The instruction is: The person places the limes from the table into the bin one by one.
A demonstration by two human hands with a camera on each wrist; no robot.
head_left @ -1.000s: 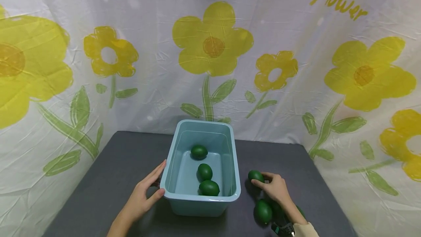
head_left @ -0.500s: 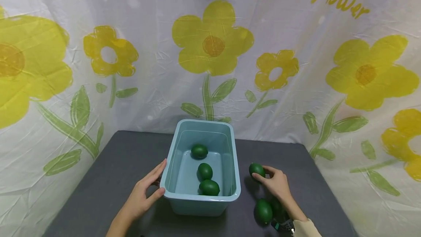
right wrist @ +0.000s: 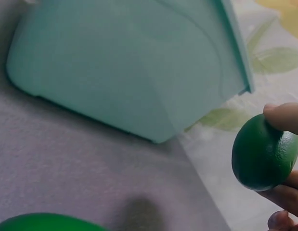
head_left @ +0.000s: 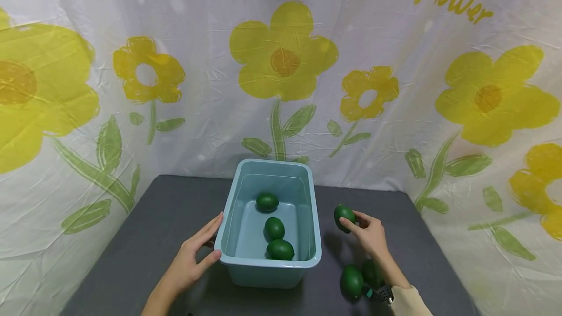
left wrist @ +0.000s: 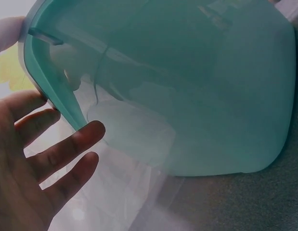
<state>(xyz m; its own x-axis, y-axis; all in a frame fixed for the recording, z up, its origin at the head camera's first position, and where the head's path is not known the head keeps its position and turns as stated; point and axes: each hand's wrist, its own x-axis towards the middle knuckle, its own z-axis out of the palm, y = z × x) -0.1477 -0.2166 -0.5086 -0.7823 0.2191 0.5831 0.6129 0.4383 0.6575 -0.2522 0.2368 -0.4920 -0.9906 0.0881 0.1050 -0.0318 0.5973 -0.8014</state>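
A lime (head_left: 343, 216) hangs above the table to the right of the pale blue bin (head_left: 263, 276), pinched between the thumb and fingers of my right hand (head_left: 372, 238). The right wrist view shows this lime (right wrist: 257, 156) up close, smooth and dark green, clear of the table. My left hand (head_left: 190, 260) touches the bin's left rim with its fingers spread and fairly straight. Inside the bin lie a far lime (head_left: 267, 202), a middle lime (head_left: 274, 228) and a near lime (head_left: 280, 249); the last two touch or nearly touch.
Below my right wrist, two limes sit on the dark table (head_left: 184, 204): one lime (head_left: 351, 282) in full view, another lime (head_left: 370, 273) partly behind the wrist. A white flower-printed curtain (head_left: 202, 126) surrounds the table's back and sides.
My right hand has lifted the pinched lime up off the table area, slightly away from me. The left hand and the bin have stayed put.
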